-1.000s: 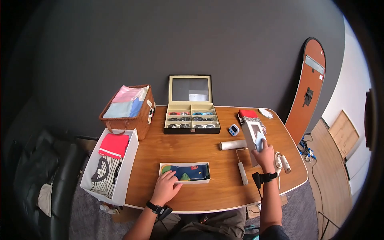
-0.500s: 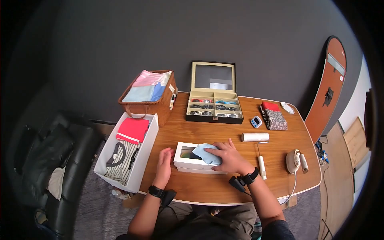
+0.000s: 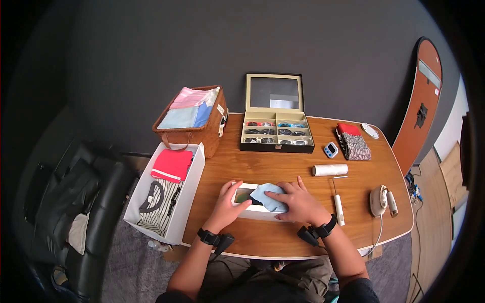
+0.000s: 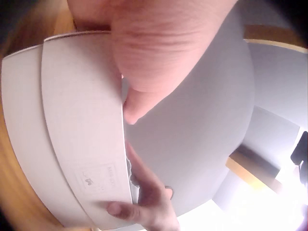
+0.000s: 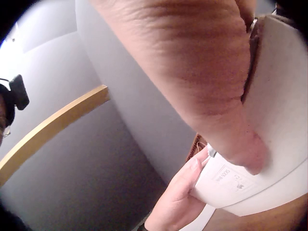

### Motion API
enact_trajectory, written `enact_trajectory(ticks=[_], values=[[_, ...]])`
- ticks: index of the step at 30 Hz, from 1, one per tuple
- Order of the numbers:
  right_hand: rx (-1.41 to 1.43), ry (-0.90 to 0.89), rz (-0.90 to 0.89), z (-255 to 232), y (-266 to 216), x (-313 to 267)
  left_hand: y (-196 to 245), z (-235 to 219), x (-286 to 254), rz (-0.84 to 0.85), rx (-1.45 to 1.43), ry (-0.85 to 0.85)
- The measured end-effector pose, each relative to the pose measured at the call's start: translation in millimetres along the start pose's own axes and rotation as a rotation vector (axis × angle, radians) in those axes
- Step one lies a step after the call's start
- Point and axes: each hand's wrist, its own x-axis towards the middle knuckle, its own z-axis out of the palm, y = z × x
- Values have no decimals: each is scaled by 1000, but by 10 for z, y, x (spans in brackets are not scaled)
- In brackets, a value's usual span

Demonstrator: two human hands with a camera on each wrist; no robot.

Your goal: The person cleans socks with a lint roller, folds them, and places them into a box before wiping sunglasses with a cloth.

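A long white box with a windowed lid lies near the table's front. Through the window, part of a dark and green patterned sock shows. My left hand grips the box's left end, its thumb over the top edge. At the right end, my right hand holds the lid, thumb against the front wall and fingers on top. Under those fingers a crumpled light blue cloth covers part of the window. In the left wrist view the lid overlaps the box's lower wall.
Behind stands an open eyewear case with several glasses. At left are a wicker basket of folded cloths and a white bin with clothes. To the right lie a white roll, lint roller handle, timer, folded fabrics and handheld steamer.
My right hand has brought the lid and cloth from the table's right side onto the box. My left hand moved off the socks, then came back to grip the box's left end.
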Motion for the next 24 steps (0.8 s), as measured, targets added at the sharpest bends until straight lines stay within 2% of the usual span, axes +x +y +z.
enact_trajectory(ticks=[6, 8, 11, 16, 24], values=[[-50, 61, -31, 368, 171, -43, -18, 33, 31, -45, 78, -57], [-62, 75, -31, 464, 179, -71, 40, 24, 34, -25, 306, -108], [-133, 144, -42, 553, 148, -84, -42, 46, 14, 32, 422, -141], [-211, 230, -82, 637, 97, -89, -173, 99, -85, 36, 485, -158], [-213, 262, -116, 675, 110, -118, -161, 85, -98, 43, 497, -153]])
